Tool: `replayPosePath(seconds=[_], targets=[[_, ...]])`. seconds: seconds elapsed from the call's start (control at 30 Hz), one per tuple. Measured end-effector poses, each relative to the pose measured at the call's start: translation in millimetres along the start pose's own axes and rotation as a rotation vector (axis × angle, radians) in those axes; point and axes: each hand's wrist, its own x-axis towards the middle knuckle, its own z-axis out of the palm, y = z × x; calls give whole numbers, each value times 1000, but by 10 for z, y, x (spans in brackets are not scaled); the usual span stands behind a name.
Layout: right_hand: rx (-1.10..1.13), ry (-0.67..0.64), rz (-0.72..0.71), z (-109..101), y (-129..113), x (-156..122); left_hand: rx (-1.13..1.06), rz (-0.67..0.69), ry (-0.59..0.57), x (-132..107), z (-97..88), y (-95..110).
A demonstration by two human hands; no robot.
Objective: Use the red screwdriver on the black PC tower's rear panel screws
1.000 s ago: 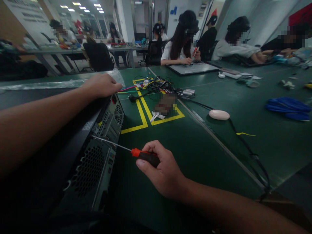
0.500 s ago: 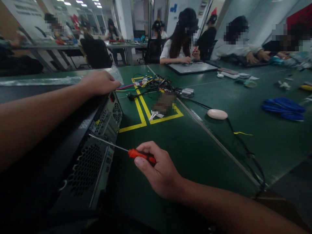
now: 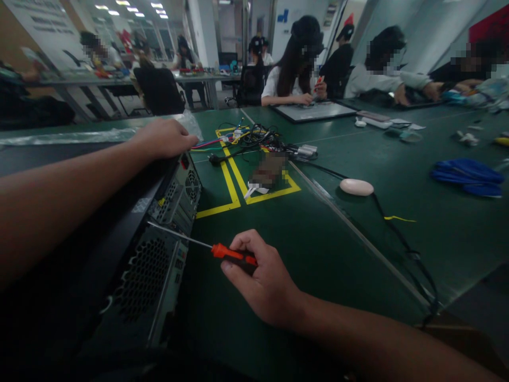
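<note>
A black computer case (image 3: 99, 212) lies at the left with its metal back panel, vents and ports facing right. My left hand (image 3: 165, 139) is on its far top corner, gripping the edge; some of its fingers are hidden. In my right hand (image 3: 264, 281) is a screwdriver (image 3: 234, 255) with an orange and black handle, fingers closed round it. Its long thin shaft points left, and the tip meets the upper edge of the back panel, above the honeycomb vent. Whether the tip sits in a screw cannot be made out.
Tangled cables (image 3: 258, 135) and a blurred phone-like object (image 3: 268, 172) lie by yellow tape (image 3: 214, 211) on the green table (image 3: 342, 265). A pale oval object (image 3: 357, 187), a black cable (image 3: 401, 241) and blue cloth (image 3: 467, 175) are to the right. Several people work beyond.
The view has shifted slightly. My left hand stays on the case corner. The screwdriver handle has turned a little in my right hand, its tip at the same place on the panel.
</note>
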Motion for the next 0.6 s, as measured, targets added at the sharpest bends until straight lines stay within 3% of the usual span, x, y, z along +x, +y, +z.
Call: replayPosePath(seconds=[0.6], targets=[[18,-17,17,3,18,0,9,-30,-6,13,3,-12]])
